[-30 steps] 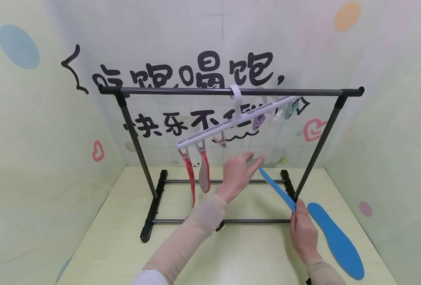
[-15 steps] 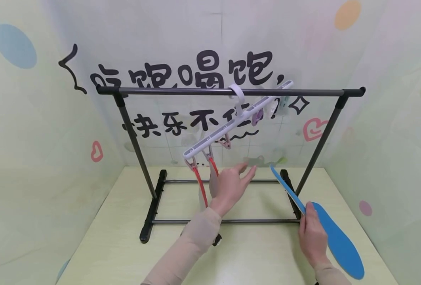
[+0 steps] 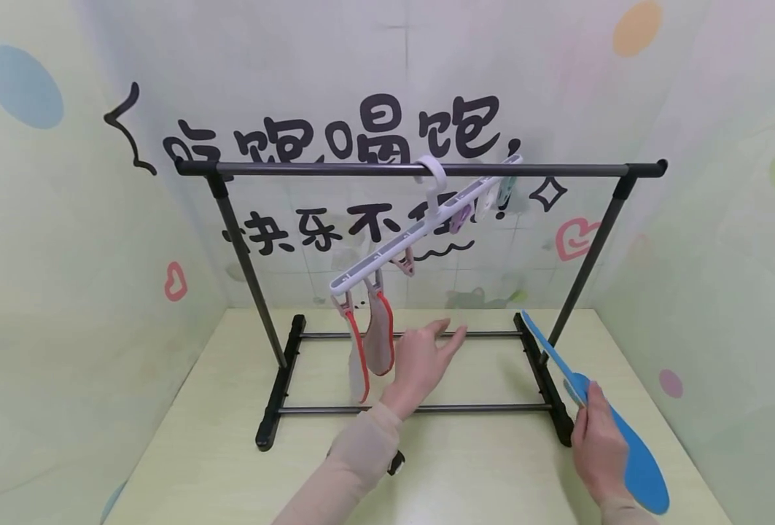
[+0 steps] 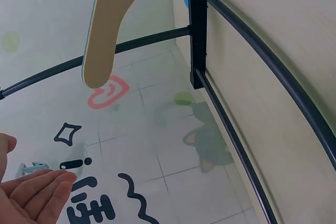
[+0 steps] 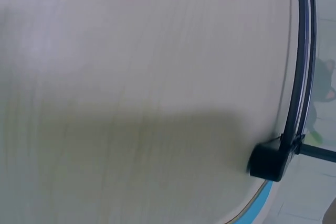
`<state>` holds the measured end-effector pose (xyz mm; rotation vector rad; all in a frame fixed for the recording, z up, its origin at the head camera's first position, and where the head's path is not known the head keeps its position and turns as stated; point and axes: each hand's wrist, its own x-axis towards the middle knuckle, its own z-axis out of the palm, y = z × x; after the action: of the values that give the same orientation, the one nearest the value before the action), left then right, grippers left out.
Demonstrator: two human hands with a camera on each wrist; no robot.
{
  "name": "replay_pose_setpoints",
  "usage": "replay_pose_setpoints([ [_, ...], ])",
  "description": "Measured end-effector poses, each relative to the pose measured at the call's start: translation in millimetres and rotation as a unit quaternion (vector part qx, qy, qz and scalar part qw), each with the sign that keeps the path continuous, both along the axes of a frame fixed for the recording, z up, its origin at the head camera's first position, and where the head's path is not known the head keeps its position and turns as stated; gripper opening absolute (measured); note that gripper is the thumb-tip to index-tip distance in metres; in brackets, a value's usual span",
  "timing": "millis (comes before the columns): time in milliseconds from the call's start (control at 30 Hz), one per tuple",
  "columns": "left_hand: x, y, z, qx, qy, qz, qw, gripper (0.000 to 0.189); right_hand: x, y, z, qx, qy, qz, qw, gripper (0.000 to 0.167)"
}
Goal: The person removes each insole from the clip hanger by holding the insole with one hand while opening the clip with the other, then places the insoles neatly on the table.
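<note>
- Desk (image 3: 210, 459): carries everything; pale, flat.
- Rack (image 3: 242, 255): stands upright on the desk, its wide feet presumably there to resist tipping.
- Hanger (image 3: 394, 248): hooked over the top bar (image 3: 315, 169), so free to swing; left end low, right end high, probably because the load hangs on the left.
- Lying insole (image 3: 641, 461): rests flat on the desk outside the rack, perhaps kept there within the right hand's reach; broad end toward the person.
- Held insole (image 3: 547, 346): in front of the rack's right side, above the desk. Gripped near one end, leaving the other free. Long axis slants up, left and away from the hand; narrower end free, face nearly edge-on in the head view.
- Red-edged insoles (image 3: 379, 335): a pair hung by their upper ends, long axes near vertical.
- Right hand (image 3: 600, 445): grip clamped on the held insole.
- Left hand (image 3: 420, 364): beside the pair; grip apart, nothing held.
- Clips (image 3: 405, 261): two bear the pair; the others hang unloaded.
</note>
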<state>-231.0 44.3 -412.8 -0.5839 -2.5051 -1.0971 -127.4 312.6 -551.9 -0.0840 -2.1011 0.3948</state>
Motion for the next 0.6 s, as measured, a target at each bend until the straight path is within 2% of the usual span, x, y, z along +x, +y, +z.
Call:
replay_pose_setpoints([
  [133, 3.7, -1.3, -3.4, 0.009, 0.001, -0.005, 0.9999, 0.046, 4.6, 6.2, -0.3, -0.009, -0.011, -0.007, 0.9999, 0.054],
  [333, 6.0, -2.2, -6.3, 0.009, 0.022, -0.007, 0.9997, 0.044, 17.6, 19.8, -3.4, -0.007, -0.004, -0.019, 0.9998, 0.043],
  [600, 11.2, -6.5, -6.6, 0.016, 0.007, -0.013, 0.9998, 0.046, 38.3, 38.2, -13.3, 0.005, -0.036, -0.056, 0.9978, 0.039],
])
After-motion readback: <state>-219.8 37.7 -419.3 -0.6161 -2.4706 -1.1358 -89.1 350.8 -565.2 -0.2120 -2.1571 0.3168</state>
